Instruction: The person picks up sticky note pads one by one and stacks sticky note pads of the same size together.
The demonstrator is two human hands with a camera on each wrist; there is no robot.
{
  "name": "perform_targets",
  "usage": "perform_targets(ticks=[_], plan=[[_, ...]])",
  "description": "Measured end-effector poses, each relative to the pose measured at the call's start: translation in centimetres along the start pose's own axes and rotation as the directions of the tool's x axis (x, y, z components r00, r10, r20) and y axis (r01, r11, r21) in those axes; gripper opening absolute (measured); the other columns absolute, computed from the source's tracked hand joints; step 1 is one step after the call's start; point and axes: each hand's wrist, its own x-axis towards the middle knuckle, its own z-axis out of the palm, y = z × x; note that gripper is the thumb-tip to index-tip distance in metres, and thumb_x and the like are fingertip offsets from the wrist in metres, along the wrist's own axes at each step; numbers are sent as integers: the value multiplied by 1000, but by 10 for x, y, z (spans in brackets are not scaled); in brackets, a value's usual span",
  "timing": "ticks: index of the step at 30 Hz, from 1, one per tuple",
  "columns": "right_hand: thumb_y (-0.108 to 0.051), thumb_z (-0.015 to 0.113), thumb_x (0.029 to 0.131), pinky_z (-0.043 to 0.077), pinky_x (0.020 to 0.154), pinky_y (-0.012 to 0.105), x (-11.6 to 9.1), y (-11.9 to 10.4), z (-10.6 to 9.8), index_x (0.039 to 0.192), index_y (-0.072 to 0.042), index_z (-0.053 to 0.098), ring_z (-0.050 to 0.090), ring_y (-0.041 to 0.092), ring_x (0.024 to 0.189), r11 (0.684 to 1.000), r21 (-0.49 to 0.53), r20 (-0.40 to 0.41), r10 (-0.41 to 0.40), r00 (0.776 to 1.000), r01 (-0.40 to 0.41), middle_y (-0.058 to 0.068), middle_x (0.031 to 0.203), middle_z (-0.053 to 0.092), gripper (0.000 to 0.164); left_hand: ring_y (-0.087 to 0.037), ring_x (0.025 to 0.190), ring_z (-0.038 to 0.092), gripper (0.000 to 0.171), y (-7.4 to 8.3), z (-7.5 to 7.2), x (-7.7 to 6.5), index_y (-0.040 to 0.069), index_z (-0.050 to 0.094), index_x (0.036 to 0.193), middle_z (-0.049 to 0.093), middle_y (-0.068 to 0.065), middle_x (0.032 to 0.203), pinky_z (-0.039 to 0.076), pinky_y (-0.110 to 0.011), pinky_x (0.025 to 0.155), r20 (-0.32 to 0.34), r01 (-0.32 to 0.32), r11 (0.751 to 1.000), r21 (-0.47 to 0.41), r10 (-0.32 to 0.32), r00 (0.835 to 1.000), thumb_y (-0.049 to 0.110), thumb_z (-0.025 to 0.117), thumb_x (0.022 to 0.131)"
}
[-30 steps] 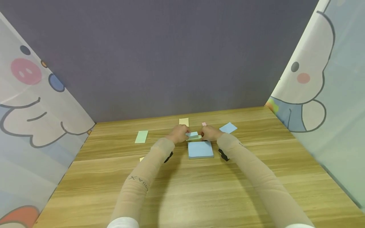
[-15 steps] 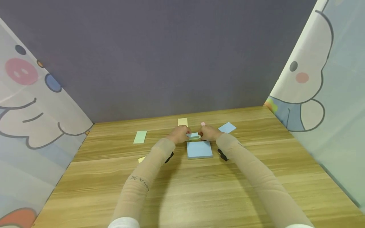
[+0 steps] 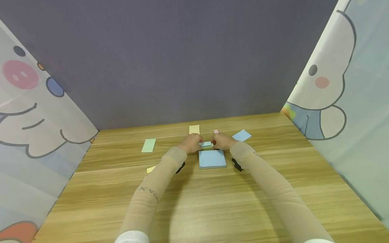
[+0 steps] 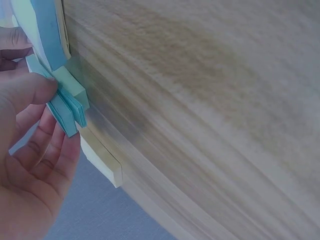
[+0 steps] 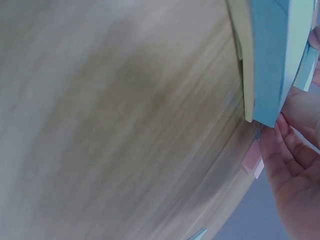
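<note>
My left hand (image 3: 191,143) pinches a small blue sticky-note pad (image 3: 206,144), thumb on its face; in the left wrist view the blue pad (image 4: 62,112) shows as two close layers. My right hand (image 3: 223,141) has curled fingers at the pad's right end, thumb and forefinger close together; part of that grip is hidden behind the large pad in the right wrist view. A pale green pad (image 4: 72,87) lies just beyond the blue one. Nearer the person is a thick, large blue sticky-note pad (image 3: 212,159), touched by neither hand in the head view.
On the wooden table (image 3: 206,202) lie a yellow pad (image 3: 194,129) and a small pink pad (image 3: 216,131) at the back, a light blue pad (image 3: 241,135) to the right, and a green pad (image 3: 148,145) to the left. The left forearm partly covers another yellow pad (image 3: 151,168). A grey panel (image 3: 182,67) stands behind.
The fingers have shifted slightly at the small pad, and less of the pale green strip beneath the blue shows. The view has moved a little; the other pads stay put.
</note>
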Motion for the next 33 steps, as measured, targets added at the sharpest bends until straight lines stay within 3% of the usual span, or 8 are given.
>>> perform_targets(ticks=[10, 21, 28, 33], plan=[[-16, 65, 83, 48, 77, 31, 1, -1, -1, 107, -2, 65, 54, 13, 77, 1000, 9, 2, -1, 1000, 1, 6, 92, 63, 28, -20, 100, 61, 28, 0, 1, 0, 8, 65, 111, 65, -5, 111, 49, -31, 84, 22, 36, 999, 16, -37, 999, 12, 62, 83], [-14, 65, 83, 47, 75, 29, 0, -4, -4, 109, -1, 64, 51, 13, 74, 1000, 8, 7, 6, 1000, -6, 5, 89, 63, 29, -21, 100, 60, 28, 1, -2, -1, 7, 65, 110, 64, -7, 111, 49, -33, 84, 16, 34, 999, 19, -34, 999, 12, 63, 82], [-14, 65, 83, 48, 76, 30, 1, -3, -3, 109, 0, 63, 54, 15, 79, 1000, 7, 15, 11, 1000, -11, 8, 94, 64, 29, -22, 100, 60, 28, 0, 0, -3, 6, 65, 110, 64, -8, 110, 49, -33, 85, 13, 36, 999, -9, -36, 999, 12, 63, 82], [-15, 65, 83, 48, 81, 32, 0, -1, -2, 110, 0, 63, 56, 16, 85, 1000, 10, 14, 17, 1000, -17, 8, 95, 63, 31, -24, 101, 59, 35, -5, -1, -9, 4, 61, 115, 61, -10, 112, 49, -33, 87, 12, 51, 996, -77, -51, 999, 13, 65, 82]])
